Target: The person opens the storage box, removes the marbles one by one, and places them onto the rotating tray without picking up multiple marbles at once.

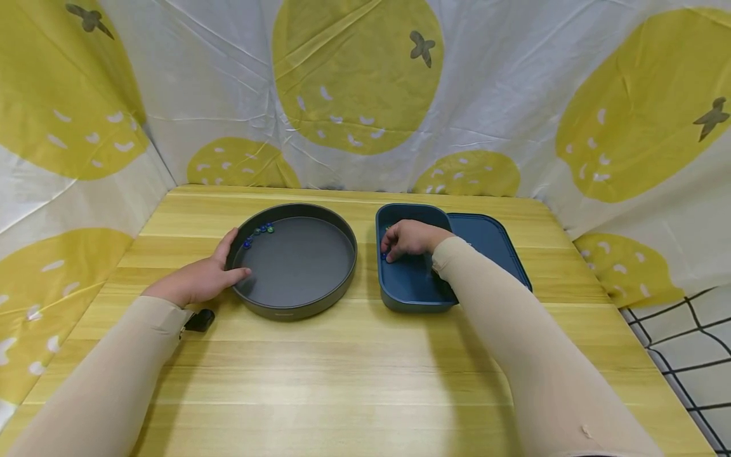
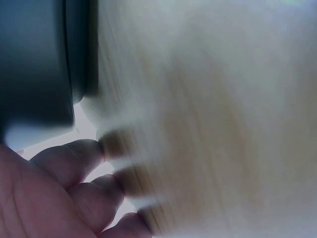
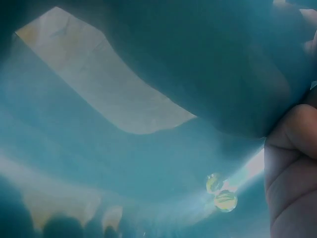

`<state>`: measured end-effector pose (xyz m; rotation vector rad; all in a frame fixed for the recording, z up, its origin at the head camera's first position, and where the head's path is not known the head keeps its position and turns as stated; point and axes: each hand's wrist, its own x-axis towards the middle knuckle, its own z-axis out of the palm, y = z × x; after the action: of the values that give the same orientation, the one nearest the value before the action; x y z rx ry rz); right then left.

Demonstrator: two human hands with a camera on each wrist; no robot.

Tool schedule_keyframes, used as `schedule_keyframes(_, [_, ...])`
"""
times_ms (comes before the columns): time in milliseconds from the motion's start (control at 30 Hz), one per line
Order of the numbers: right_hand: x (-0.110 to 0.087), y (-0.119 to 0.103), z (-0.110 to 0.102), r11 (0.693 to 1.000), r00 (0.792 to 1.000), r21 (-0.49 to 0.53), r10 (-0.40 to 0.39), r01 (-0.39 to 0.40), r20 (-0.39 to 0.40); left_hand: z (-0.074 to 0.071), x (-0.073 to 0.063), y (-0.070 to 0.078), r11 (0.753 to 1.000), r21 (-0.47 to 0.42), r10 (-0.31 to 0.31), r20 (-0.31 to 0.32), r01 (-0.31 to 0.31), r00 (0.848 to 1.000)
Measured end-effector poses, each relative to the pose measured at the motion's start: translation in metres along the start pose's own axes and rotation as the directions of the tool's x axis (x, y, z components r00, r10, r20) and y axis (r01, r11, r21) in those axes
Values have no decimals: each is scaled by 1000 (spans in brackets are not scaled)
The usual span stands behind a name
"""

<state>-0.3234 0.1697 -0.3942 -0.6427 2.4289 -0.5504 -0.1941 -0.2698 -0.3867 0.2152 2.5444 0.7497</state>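
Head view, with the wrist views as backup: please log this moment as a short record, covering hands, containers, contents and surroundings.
left hand: at the round pan's left side, thumb over the rim
right hand: inside the blue container, fingertips at a blue marble; firm pinch unclear
pan contents: blue and green marbles along the far-left wall
container contents: also at least one clear, yellow-streaked marble
flat blue piece: right of the container, partly behind the right sleeve
surface: wooden table
backdrop: white cloth with yellow prints

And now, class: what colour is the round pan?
The round pan is dark grey; the head view shows it best.
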Motion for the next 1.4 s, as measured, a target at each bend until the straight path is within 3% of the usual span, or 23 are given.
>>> schedule_keyframes(1000, [-6, -5, -2, 1000, 1000, -12, -2, 2, 11, 1, -1, 0, 1000, -1, 5, -9, -5, 1000])
schedule_keyframes(1400, [-18, 0, -19, 998, 996, 47, -46, 50, -77, 0, -2, 1, 1000, -7, 6, -7, -7, 1000])
